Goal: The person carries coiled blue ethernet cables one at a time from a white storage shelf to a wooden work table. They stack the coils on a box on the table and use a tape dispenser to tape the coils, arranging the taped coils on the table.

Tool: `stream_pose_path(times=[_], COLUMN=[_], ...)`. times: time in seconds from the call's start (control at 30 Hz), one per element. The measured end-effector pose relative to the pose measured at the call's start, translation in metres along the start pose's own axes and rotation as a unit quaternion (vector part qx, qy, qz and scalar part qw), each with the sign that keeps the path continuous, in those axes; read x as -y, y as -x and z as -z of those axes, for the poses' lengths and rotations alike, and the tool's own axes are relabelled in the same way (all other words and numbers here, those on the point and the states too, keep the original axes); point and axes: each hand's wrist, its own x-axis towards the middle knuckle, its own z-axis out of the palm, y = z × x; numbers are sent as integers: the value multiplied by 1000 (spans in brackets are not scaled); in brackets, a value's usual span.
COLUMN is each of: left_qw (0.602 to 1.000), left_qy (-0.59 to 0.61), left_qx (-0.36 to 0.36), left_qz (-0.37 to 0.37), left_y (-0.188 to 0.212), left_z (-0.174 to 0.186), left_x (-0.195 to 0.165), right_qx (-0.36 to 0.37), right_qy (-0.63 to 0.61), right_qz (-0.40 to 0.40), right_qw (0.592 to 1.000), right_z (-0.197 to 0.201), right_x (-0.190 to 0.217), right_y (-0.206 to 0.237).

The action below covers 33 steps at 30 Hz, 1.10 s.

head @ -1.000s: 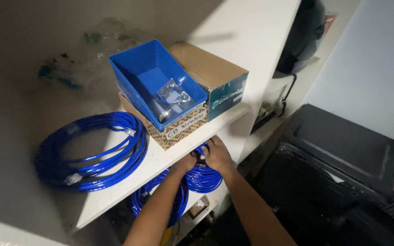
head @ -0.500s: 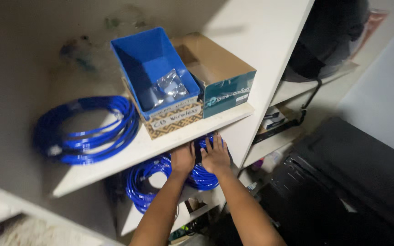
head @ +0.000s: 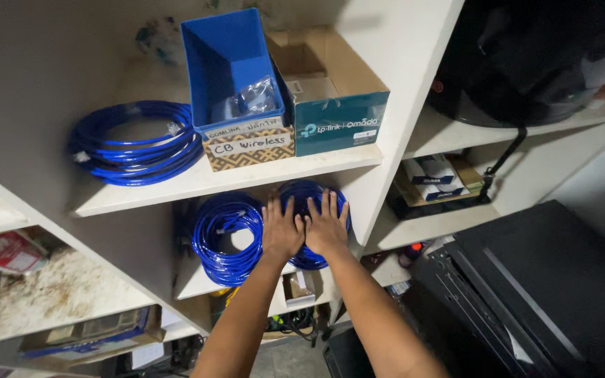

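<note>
Now pressing flat, open left hand point(head: 283, 229) and right hand point(head: 325, 225) on blue cable coil point(head: 314, 203), holding nothing; next calling for curled fingers.

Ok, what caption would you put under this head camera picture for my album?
Left hand and right hand press flat on a coiled blue cable on a white shelf.

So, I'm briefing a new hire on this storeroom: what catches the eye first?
Both hands, left hand and right hand, lie flat, side by side, on a blue cable coil on the lower shelf. A second coil lies left of it, and another coil on the shelf above, beside a blue bin.
</note>
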Motion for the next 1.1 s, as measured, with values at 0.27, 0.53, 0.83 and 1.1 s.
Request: stream_pose_path(times=[0.27,0.53,0.83,1.1], left_qw=[995,997,993,958], left_qy=[13,57,54,6], left_qx=[100,57,100,286], left_qz=[27,10,-9,20], left_y=[-8,-9,5,43], left_z=[6,-6,46,96], left_x=[3,14,59,117], right_qx=[55,90,124,107], right_qy=[12,22,-1,-93], right_qz=[-12,-26,-35,-69], right_qw=[998,995,992,987], right_z=[-7,-2,-2,6], right_x=[-4,3,-1,77], right_y=[-12,-15,-20,-35])
